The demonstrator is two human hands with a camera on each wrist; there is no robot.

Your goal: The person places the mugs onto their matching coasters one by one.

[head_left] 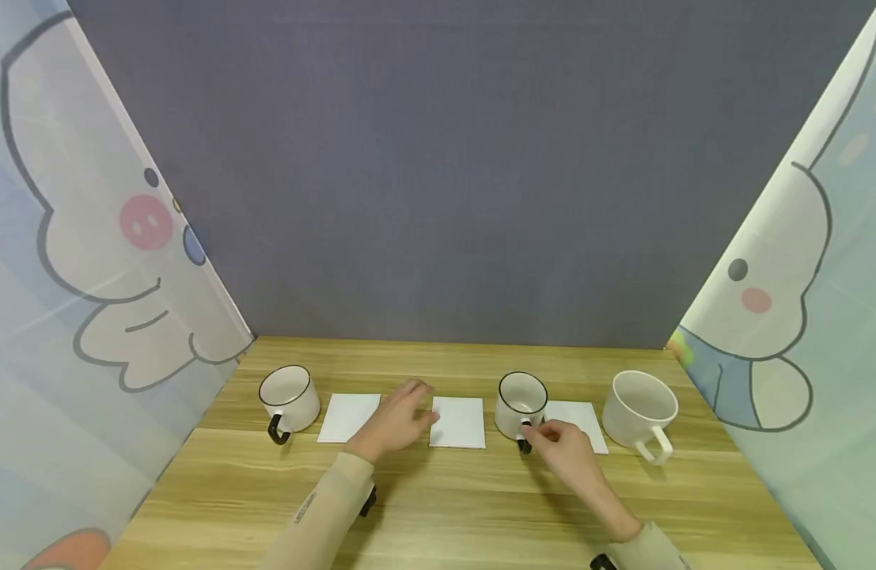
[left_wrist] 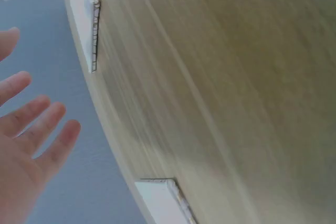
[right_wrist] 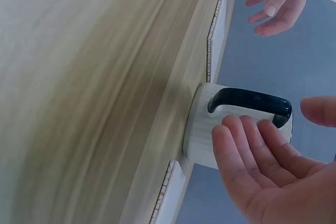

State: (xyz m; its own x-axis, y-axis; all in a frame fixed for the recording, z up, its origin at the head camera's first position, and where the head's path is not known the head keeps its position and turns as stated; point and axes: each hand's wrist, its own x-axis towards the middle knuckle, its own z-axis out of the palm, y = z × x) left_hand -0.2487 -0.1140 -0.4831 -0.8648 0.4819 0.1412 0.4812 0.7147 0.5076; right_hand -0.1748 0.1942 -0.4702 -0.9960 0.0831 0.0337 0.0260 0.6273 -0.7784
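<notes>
My right hand (head_left: 567, 454) is at the black handle of a white mug (head_left: 512, 414) with a dark rim. In the right wrist view its fingers (right_wrist: 251, 153) lie fairly straight beside the black handle (right_wrist: 251, 99), while the thumb stands apart. The mug is upright on the table, between the middle white square (head_left: 457, 423) and the right white square (head_left: 583, 423). My left hand (head_left: 396, 419) hovers between the left white square (head_left: 346, 416) and the middle one. Its fingers are spread and hold nothing in the left wrist view.
Another dark-rimmed white mug (head_left: 300, 405) with a black handle stands at the left of the wooden table (head_left: 438, 514). A wider all-white mug (head_left: 626, 419) stands at the right. A grey panel (head_left: 452, 174) rises behind, with cartoon-printed sheets on both sides.
</notes>
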